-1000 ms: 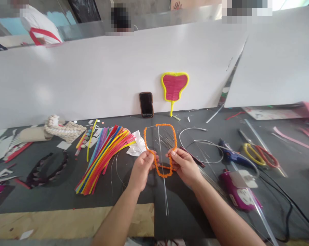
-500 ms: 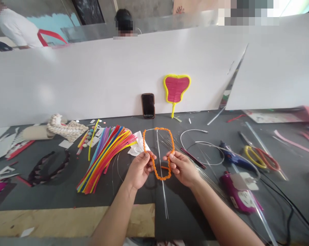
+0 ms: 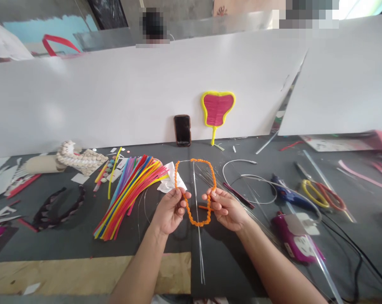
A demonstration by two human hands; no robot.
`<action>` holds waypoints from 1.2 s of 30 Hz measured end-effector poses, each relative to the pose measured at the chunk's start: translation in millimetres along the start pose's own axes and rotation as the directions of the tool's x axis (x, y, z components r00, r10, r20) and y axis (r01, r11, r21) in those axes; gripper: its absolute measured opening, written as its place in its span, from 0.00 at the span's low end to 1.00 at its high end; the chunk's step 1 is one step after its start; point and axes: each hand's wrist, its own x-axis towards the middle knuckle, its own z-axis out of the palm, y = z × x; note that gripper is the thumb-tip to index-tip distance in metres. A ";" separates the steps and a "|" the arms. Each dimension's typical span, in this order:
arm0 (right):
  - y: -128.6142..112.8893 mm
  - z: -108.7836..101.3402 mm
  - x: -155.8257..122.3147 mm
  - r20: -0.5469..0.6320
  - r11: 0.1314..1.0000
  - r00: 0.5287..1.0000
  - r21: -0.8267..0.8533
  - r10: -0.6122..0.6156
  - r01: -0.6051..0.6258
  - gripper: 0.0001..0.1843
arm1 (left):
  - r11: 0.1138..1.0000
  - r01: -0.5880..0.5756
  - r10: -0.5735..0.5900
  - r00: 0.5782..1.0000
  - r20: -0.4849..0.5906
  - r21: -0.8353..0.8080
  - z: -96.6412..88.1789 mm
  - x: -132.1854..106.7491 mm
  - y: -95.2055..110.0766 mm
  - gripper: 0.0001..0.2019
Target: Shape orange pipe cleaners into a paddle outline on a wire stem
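Observation:
Both hands hold up a loop-shaped wire frame wrapped in orange pipe cleaner (image 3: 199,223). My left hand (image 3: 170,211) pinches its left side between thumb and fingers. At the right side, my right hand (image 3: 225,207) grips it the same way, with a short orange end jutting inward near the fingers. A bare stretch of wire shows at the loop's top left. Thin silvery wires (image 3: 199,245) hang from the top edge through the loop and below it. Behind, a pink fan shape with a yellow rim (image 3: 218,109) leans on the white panel.
Left lie a bundle of coloured pipe cleaners (image 3: 130,194), a dark braided headband (image 3: 59,211) and white tissue (image 3: 170,179). Right are a blue glue gun (image 3: 288,192), scissors (image 3: 323,195), a purple power socket (image 3: 296,238) and loose wires. A phone (image 3: 182,131) stands against the white panel (image 3: 115,97).
The orange loop has tilted slightly, its lower edge and the hanging wires coming a little lower. Both hands keep their grip. Behind the panel, a person in white has shifted left.

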 end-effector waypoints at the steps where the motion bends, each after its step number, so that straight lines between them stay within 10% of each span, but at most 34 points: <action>1: -0.6 -0.4 0.0 0.008 1.000 1.000 0.021 0.005 -0.005 0.05 | 1.000 -0.003 0.003 1.000 -0.004 0.009 -0.4 -0.1 0.3 0.06; 36: -3.9 0.8 1.4 -0.130 0.988 0.979 -0.030 -0.156 0.153 0.10 | 0.996 -0.051 0.053 0.998 -0.028 0.068 0.0 1.7 -1.9 0.11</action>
